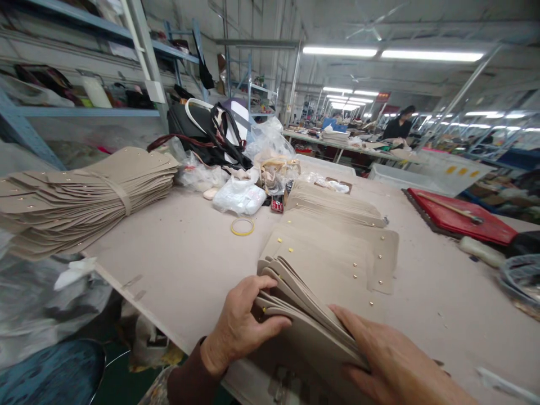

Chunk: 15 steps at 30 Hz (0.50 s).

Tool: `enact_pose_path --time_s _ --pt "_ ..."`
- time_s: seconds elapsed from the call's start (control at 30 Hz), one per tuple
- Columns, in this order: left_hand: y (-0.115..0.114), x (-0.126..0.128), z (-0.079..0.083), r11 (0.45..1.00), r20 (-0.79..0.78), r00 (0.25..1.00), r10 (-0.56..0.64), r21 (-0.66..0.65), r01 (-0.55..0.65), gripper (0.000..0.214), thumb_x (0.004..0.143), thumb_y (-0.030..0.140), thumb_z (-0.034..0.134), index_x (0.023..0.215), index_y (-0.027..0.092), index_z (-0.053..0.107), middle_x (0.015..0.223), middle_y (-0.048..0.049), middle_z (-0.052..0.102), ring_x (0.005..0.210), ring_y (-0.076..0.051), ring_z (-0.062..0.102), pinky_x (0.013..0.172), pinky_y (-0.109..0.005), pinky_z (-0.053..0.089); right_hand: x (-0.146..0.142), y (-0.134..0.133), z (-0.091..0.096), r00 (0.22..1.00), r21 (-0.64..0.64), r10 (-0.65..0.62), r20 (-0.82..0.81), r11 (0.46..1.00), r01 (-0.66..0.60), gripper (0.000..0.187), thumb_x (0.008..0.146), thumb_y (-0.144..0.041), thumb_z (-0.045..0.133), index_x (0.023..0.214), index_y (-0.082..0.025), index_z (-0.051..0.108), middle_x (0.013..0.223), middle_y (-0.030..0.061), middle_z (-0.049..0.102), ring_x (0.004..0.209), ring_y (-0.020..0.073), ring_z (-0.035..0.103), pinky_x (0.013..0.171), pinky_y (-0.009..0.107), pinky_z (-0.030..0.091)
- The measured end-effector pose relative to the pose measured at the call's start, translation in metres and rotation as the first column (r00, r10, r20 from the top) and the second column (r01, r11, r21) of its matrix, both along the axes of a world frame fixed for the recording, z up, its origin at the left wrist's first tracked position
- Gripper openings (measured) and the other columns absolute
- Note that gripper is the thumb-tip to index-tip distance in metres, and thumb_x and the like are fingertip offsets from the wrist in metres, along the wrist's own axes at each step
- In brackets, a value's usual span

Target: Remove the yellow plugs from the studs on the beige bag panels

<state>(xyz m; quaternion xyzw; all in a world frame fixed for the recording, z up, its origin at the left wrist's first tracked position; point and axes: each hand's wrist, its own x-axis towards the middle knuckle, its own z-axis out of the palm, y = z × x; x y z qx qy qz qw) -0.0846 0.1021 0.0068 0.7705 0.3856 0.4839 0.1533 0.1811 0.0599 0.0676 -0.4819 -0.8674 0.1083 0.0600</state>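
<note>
Both my hands grip a sheaf of beige leather-like panels (312, 326) at the table's near edge, its layers fanned slightly apart. My left hand (240, 320) pinches the left end, thumb in front and fingers behind. Around the right part of the sheaf closes my right hand (388, 354), its lower fingers partly cut off by the frame. Just behind lie flat beige panels (324, 259) with small gold studs and yellow marks. Farther back is another row of overlapping beige panels (333, 202).
A tied stack of beige panels (93, 191) overhangs the table's left side. A yellow tape ring (242, 226) and plastic bags (240, 194) lie mid-table. On the right are a red board (459, 216) with a hammer on it and a clear basin (523, 281). A person (399, 125) stands far back.
</note>
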Motion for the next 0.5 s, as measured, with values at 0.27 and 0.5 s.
enact_pose_path --time_s 0.27,0.5 --pt "-0.009 -0.017 0.015 0.958 -0.257 0.959 0.119 0.285 -0.043 0.05 0.077 0.037 0.075 0.117 0.017 0.052 0.12 -0.014 0.053 0.112 -0.029 0.051 0.093 -0.044 0.047 0.002 0.003 -0.009 0.999 -0.088 -0.024 -0.025 0.996 0.022 0.086 0.061 -0.01 0.062 0.144 -0.017 0.041 0.133 0.0132 0.061 0.11 0.0303 0.066 0.09 0.038 0.058" --pt "-0.011 -0.012 0.018 0.96 -0.317 0.944 0.095 0.282 -0.002 0.049 0.081 0.037 0.071 0.12 0.016 0.052 0.112 -0.0127 0.056 0.105 -0.028 0.052 0.091 -0.044 0.046 0.005 0.004 -0.015 0.997 -0.129 -0.057 -0.06 0.99 0.049 0.091 0.062 -0.012 0.063 0.148 -0.02 0.035 0.136 0.0118 0.058 0.113 0.0307 0.064 0.092 0.04 0.056"
